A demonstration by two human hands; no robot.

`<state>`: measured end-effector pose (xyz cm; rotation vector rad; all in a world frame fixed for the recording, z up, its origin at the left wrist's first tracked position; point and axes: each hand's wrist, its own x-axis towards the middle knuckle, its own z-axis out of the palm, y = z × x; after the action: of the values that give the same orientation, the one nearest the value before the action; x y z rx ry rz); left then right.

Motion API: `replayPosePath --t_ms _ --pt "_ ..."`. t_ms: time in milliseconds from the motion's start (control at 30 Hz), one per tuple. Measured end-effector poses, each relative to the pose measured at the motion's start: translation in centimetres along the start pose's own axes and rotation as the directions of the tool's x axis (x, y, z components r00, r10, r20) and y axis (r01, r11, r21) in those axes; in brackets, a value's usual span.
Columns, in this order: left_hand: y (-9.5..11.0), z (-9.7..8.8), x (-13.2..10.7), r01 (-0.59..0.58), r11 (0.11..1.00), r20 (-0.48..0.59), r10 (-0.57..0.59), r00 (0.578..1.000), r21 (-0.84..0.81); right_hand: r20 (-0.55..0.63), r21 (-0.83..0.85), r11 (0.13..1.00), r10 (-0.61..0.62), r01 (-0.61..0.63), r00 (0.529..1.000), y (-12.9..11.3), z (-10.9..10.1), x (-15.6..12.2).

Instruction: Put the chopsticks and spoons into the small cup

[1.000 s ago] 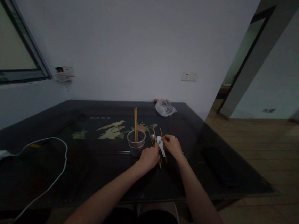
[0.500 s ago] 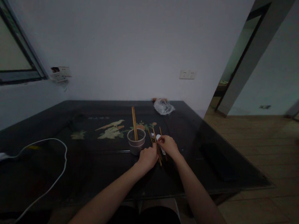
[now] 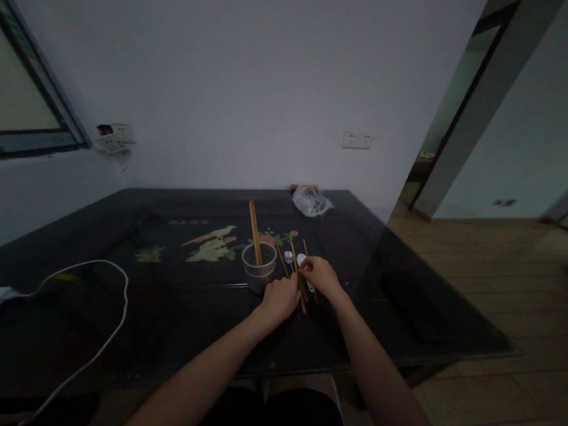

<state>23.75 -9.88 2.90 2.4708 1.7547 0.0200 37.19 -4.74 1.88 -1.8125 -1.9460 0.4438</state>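
Looks like a utensil-handling step: just right of the cup (image 3: 259, 274), the left hand (image 3: 280, 297) and right hand (image 3: 317, 274) sit close together, fingers bent, over loose chopsticks (image 3: 304, 305) and a white spoon (image 3: 301, 259). Can't tell if either's gripping. Next move calls for a light pinch, imo.

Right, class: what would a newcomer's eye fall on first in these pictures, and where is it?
Probably the cup on the dark table, with chopsticks leaning up out of it. Just to its right, the left hand and right hand are close together among loose sticks and a white spoon. Farther back, a crumpled bag stands out near the wall.
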Motion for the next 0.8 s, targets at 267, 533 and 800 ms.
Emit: replayPosePath --t_ms 267,533,800 --pt "-0.3 0.0 0.0 -0.002 1.0 -0.008 0.002 1.0 -0.004 -0.047 0.047 0.999 0.02 -0.018 0.999 0.7 -0.3 0.5" --pt "-0.6 0.0 -0.3 0.052 0.998 -0.029 -0.052 0.998 0.02 -0.091 0.061 0.998 0.025 -0.019 0.996 1.2 -0.4 0.7" --pt "-1.2 -0.5 -0.3 0.036 0.998 0.032 -0.037 0.999 0.055 -0.096 0.04 0.999 0.026 -0.022 0.995 0.8 -0.3 0.5"
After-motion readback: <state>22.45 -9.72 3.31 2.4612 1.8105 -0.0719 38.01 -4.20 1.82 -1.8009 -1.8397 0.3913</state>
